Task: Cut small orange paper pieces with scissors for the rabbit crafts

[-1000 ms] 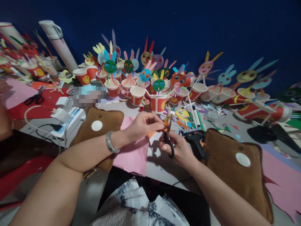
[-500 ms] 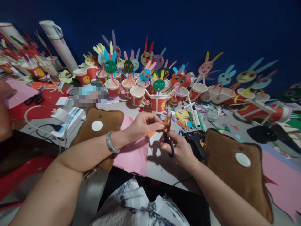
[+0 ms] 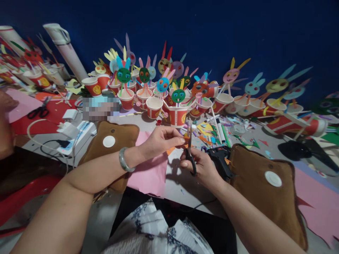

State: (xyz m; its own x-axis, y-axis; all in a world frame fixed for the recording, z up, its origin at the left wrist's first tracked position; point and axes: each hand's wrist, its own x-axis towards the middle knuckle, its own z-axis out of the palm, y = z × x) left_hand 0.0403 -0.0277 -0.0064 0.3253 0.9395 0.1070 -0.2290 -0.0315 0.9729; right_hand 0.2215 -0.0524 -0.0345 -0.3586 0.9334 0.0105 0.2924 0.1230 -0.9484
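My left hand (image 3: pixel 165 140) pinches a small piece of orange paper (image 3: pixel 186 139) between thumb and fingers. Black-handled scissors (image 3: pixel 190 155) are gripped in my right hand (image 3: pixel 200 164), their blades pointing up at the orange paper. In this half second the blades have drawn closer together. Pink paper (image 3: pixel 152 173) lies on the table below my left hand. Just beyond my hands stands a red and white paper cup (image 3: pixel 178 116) with a green paper rabbit face (image 3: pixel 178 95) above it.
Many decorated cups line the back. Brown cushion-like pouches lie at left (image 3: pixel 113 141) and right (image 3: pixel 265 190). A black glue gun (image 3: pixel 219 158) rests beside my right hand. Paper scraps (image 3: pixel 208 130) and markers lie behind it. A power strip (image 3: pixel 79 137) and another person's arm (image 3: pixel 6 123) are at left.
The scissor blades have closed from a slight gap to nearly together at the orange paper. Both hands stay in almost the same place.
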